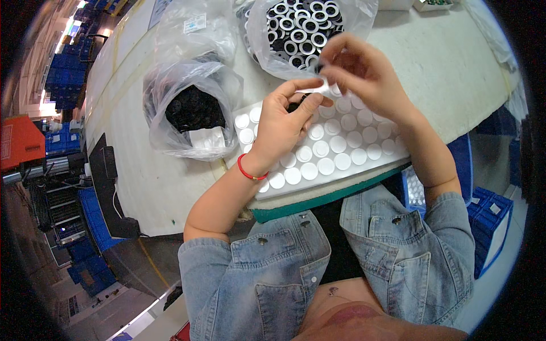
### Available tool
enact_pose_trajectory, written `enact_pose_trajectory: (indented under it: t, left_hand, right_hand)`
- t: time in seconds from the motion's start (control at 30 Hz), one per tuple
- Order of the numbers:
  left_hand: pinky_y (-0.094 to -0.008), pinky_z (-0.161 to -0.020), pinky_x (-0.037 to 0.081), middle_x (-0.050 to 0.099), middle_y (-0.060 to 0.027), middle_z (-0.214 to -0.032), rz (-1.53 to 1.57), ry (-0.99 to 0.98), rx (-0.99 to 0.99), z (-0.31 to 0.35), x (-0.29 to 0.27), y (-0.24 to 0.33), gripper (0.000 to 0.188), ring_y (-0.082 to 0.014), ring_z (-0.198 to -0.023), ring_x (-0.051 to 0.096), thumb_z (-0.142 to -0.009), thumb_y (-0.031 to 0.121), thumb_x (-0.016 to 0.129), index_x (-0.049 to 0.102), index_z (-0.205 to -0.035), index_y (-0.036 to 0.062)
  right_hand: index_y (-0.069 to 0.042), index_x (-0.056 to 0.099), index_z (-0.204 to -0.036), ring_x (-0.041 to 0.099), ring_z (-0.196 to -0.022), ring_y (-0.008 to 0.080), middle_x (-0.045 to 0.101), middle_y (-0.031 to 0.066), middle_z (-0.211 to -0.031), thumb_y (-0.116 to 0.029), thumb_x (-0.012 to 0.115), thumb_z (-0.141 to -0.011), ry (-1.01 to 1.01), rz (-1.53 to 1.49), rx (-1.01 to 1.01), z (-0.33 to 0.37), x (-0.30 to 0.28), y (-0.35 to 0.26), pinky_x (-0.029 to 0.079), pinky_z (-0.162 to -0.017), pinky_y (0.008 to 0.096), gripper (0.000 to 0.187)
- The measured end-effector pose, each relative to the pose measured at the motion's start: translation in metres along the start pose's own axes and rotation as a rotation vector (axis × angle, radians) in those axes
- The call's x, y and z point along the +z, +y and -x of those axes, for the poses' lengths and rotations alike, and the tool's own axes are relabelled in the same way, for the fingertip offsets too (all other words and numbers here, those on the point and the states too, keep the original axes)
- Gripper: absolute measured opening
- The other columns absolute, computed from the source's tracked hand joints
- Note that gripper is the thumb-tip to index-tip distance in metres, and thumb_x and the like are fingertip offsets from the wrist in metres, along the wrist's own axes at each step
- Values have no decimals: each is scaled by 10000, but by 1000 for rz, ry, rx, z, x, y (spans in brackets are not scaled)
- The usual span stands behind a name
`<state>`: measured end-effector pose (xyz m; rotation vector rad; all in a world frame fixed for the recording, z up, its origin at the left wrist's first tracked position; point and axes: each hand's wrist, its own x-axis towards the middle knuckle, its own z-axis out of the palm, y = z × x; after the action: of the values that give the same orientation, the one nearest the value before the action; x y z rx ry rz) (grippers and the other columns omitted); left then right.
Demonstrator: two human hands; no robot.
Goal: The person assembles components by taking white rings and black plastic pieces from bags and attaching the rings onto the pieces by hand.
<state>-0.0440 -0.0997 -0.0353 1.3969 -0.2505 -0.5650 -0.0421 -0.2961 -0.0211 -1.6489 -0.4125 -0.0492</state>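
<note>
Between the thumb and fingers of my left hand [287, 122] is a small black round piece [294, 105], partly covered by the fingers. A white scrap [318, 87] shows just past its fingertips; whether it is held I cannot tell. My right hand [367, 74] is raised close by on the right, fingers curled toward the thumb. Its fingertips are blurred, with something small and dark at them that I cannot make out. Both hands are over a white sheet [313, 181] bearing rows of round white stickers [326, 166].
Beyond the hands, a clear plastic bag [273, 63] holds many black-and-white rings [297, 36]. Another bag [160, 136] to the left holds black pieces [193, 108]. The table has a green front edge [296, 209]. Blue crates [487, 219] stand below right.
</note>
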Motion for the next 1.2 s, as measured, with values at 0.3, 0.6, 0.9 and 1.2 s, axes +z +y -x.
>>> enact_pose_trajectory:
  t: [0.3,0.6,0.9,1.2]
  left_hand:
    - [-145,-401,352,657,-157,-1046,116,107,42,-6,-5,-6,294,-23,-502,431,-1003,181,473,524,-1216,-16]
    - [-136,-386,322,668,-151,-1017,179,101,38,-5,-4,-2,287,-14,-490,432,-1007,213,484,572,-1165,-11]
    - [-158,-374,312,658,-80,-773,170,85,44,0,-8,-4,346,-19,-438,437,-981,329,530,616,-1088,11]
    - [-136,-349,269,647,-63,-812,288,23,-33,-2,-8,0,329,-5,-424,374,-997,286,507,585,-1139,1]
  right_hand:
    - [4,581,-1090,615,-933,149,609,51,-1044,-79,621,-899,146,110,-170,-10,-20,21,490,-868,283,212]
    - [23,613,-802,585,-644,219,607,130,-709,-59,688,-752,-324,570,-13,0,-49,8,474,-607,337,122]
    - [23,653,-802,633,-677,275,645,168,-749,-23,676,-711,-170,650,56,-1,-44,9,491,-626,344,104]
    - [32,578,-800,579,-669,287,587,159,-756,-23,643,-764,-200,803,40,-2,-43,18,467,-621,354,92]
